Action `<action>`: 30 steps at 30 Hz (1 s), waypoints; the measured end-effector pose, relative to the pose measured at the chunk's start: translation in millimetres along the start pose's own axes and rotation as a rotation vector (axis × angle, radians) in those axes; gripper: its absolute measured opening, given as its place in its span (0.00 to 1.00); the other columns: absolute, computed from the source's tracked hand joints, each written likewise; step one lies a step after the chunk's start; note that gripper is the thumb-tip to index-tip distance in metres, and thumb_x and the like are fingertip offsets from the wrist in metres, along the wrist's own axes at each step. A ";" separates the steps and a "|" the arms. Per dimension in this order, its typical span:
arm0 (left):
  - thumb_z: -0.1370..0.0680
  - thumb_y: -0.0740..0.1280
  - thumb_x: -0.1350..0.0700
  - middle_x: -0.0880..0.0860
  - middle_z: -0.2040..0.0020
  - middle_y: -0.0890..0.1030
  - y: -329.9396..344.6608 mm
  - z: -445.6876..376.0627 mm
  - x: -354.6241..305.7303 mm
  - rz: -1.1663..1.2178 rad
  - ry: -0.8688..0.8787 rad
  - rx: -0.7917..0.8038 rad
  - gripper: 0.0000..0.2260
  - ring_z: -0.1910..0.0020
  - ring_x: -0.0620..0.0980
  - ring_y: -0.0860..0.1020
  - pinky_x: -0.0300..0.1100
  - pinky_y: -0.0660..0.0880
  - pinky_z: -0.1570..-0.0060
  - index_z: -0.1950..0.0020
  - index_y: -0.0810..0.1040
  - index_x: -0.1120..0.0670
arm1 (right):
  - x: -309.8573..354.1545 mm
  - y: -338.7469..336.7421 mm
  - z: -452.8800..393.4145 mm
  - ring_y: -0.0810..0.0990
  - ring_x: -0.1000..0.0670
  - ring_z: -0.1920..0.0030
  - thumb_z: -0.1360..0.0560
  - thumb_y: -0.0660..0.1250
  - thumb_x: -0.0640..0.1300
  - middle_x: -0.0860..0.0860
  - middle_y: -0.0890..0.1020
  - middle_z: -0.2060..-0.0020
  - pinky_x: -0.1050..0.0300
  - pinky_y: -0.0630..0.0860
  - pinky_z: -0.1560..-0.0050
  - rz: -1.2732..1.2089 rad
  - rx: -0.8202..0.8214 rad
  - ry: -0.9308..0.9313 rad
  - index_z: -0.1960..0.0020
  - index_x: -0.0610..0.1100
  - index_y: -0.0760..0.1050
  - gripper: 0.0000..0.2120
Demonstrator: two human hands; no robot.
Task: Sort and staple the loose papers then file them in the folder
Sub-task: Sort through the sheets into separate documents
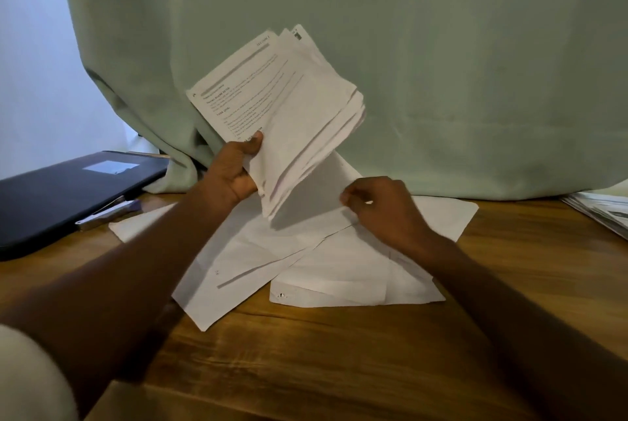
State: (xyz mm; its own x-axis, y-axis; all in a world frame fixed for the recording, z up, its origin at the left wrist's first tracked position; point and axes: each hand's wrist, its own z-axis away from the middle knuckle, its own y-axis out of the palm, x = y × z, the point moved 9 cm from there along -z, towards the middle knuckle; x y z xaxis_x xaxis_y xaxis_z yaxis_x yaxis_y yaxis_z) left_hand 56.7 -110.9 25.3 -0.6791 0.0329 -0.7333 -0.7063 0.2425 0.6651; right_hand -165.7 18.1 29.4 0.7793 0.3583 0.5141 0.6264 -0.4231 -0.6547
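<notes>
Several printed white sheets, gathered into an uneven stack of papers point(289, 108), stand tilted up above the table in my left hand point(234, 169), thumb pressed on the front page and fingers curled behind the lower edge. The stack fans out up and away from that hand, its corners not lined up. My right hand point(384, 206) is lower and to the right of the stack, fingers bent and pinched on the raised edge of one more white sheet point(326, 189), which leans up behind the stack's bottom. Below and between both hands, the remaining loose white pages point(306, 264) lie overlapping at odd angles on the brown wooden table point(306, 363); one at my right wrist's near side shows small punch marks at a corner. Well out past my left forearm lies a flat dark folder with a pale label point(68, 189), and just beside its near edge a small silver and purple stapler point(108, 211). Behind the hands hangs a pale green curtain point(441, 64). Far off to my right hand's side sits another pile of printed paper point(601, 213) at the table's edge.
</notes>
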 end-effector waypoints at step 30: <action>0.20 0.67 0.67 0.53 0.44 0.86 -31.5 -14.1 33.8 -0.179 -0.026 -0.030 0.16 0.51 0.51 0.85 0.46 0.84 0.57 0.35 0.81 0.54 | -126.4 -12.2 -27.8 0.76 0.43 0.36 0.27 0.73 0.62 0.50 0.80 0.41 0.42 0.70 0.34 0.347 0.004 0.471 0.40 0.50 0.79 0.22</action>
State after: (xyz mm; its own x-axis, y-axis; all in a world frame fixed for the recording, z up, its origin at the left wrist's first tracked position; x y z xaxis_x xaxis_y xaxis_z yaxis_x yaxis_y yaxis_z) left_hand 53.1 -131.1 -18.5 -0.5373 0.0170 -0.8432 -0.8212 0.2174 0.5276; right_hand -271.4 -45.1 -12.1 0.8629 -0.2096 0.4598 0.3341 -0.4459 -0.8304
